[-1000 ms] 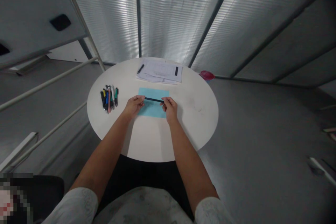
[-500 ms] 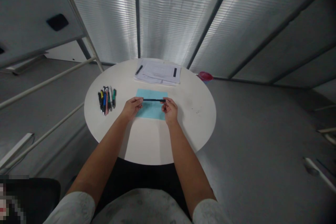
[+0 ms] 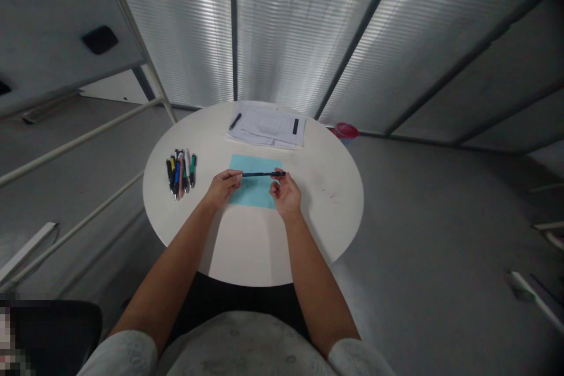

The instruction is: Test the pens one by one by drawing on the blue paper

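Dark pen [image 3: 255,174]: lay level between both hands, above the blue sheet [image 3: 253,195]; more of its right end showed than half a second earlier.
Left hand [image 3: 222,189]: pinched closed on the pen's left end, as before.
Right hand [image 3: 288,195]: partly curled, fingertips at the pen's right end, spread more than earlier; whether they gripped it could not be told.
Papers [image 3: 267,126]: far side of the white table [image 3: 247,249]; print too small to read.
Pen cluster [image 3: 180,173]: left side; no brand legible.
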`<state>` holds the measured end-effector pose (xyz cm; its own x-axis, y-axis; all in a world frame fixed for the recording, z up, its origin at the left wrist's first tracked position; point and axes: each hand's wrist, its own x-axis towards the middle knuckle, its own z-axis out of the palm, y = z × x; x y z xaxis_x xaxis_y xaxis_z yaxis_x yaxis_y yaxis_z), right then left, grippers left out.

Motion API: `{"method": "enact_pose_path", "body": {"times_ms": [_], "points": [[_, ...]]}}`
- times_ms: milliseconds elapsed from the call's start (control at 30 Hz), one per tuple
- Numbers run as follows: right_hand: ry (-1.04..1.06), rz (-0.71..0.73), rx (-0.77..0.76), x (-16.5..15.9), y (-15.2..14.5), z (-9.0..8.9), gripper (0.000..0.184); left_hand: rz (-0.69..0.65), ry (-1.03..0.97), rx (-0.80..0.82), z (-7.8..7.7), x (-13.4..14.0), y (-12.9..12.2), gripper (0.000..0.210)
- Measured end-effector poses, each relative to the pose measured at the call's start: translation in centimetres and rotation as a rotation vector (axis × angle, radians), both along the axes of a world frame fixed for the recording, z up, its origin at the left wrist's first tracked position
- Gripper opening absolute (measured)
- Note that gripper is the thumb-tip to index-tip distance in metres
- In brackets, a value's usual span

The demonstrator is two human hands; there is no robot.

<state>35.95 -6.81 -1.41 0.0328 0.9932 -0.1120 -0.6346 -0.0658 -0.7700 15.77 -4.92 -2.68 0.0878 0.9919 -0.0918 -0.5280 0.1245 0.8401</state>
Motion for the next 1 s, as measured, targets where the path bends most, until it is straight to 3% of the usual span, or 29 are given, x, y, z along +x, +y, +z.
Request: {"method": "enact_pose_path", "body": {"times_ms": [133, 400, 600, 767, 1000], "points": [[0.1, 0.088, -0.07, -0.3, 0.0, 0.2, 0.037, -0.004, 0.017, -0.013, -0.3, -0.1, 0.1, 0.026], [0.119, 0.389, -0.063, -0.5, -0.7, 1.0, 0.059, -0.028, 0.013, -0.015, 0.1, -0.1, 0.0, 0.028], [0.124, 0.464, -0.03, -0.5, -1.0, 1.3, 0.063, -0.037, 0.005, -0.028, 0.3, -0.1, -0.1, 0.027], [0.177, 0.391, -0.043, -0.3, -0.9, 1.1, 0.059, -0.053, -0.046, -0.006, 0.5, -0.3, -0.2, 0.031], [0.227, 0.005, 0.033, 2.5, 0.0, 0.9, 0.051, -0.069, -0.126, -0.038, 0.5, -0.6, 0.2, 0.025]]}}
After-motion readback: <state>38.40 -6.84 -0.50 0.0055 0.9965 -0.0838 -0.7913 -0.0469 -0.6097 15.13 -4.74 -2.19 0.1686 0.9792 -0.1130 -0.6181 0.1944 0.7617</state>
